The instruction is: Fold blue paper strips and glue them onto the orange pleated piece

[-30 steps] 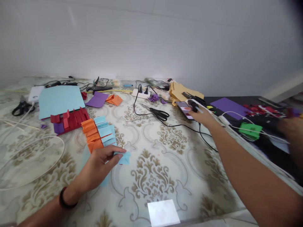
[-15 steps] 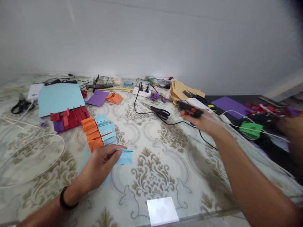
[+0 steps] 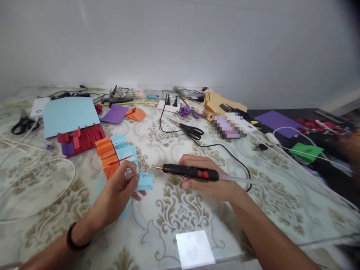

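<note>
My left hand (image 3: 119, 191) is pinched on a small folded light blue paper (image 3: 146, 181), over the lower end of a blue sheet. On that sheet lie folded orange pieces (image 3: 107, 155) and folded blue pieces (image 3: 123, 147). My right hand (image 3: 206, 176) is wrapped round a black glue gun (image 3: 191, 172) with a clear glue stick out of its back. The gun's metal tip points left, a short way right of the folded paper, not touching it.
Black scissors (image 3: 191, 131) and a power strip (image 3: 168, 106) with a trailing cord lie beyond my hands. Red folded paper (image 3: 84, 138) is at left, a white square (image 3: 194, 249) near the front edge. Another person's hand (image 3: 350, 148) shows at far right.
My right hand has brought the glue gun leftward and nearer, towards my left hand. The folded blue paper has shifted slightly left in my left hand. A pixelated item now shows where the gun was.
</note>
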{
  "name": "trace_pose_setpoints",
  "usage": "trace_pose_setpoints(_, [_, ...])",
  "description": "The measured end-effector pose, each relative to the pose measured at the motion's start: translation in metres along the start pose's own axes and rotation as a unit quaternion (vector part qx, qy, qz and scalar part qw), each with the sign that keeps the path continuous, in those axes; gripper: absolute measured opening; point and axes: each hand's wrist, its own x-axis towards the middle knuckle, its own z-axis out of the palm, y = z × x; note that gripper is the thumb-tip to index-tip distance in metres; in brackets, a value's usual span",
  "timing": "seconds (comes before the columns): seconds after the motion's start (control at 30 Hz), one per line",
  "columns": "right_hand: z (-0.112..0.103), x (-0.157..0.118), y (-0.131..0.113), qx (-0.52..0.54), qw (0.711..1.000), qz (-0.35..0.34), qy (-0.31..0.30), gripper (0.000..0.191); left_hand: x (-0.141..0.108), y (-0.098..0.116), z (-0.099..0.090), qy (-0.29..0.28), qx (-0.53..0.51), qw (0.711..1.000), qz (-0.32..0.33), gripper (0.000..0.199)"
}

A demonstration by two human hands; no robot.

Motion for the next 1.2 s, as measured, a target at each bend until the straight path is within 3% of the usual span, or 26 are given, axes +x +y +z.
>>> trace_pose_setpoints(0.13, [0.007,-0.003,0.012,0.006,1.0,-0.012,0.004,0.027,0.0,-0.005,0.001,0.012,0.015,1.0,0.017,0.013])
trace_pose_setpoints(0.27, [0.008,-0.006,0.01,0.012,0.999,-0.042,0.026,0.018,-0.001,-0.006,0.0,-0.013,0.03,0.999,0.017,0.019])
trace_pose_setpoints(0.43, [0.013,-0.007,0.006,0.024,0.998,-0.042,0.032,0.012,-0.004,0.0,0.0,-0.001,0.078,0.997,0.017,0.019])
trace_pose_setpoints(0.9, [0.037,-0.003,0.003,-0.002,0.999,-0.043,-0.002,0.027,-0.01,0.008,0.005,-0.076,-0.081,0.994,0.021,0.035])
trace_pose_setpoints(1.2, [0.041,-0.003,0.009,-0.011,0.999,-0.035,-0.005,0.029,-0.012,0.01,0.005,-0.062,-0.052,0.996,0.023,0.042])
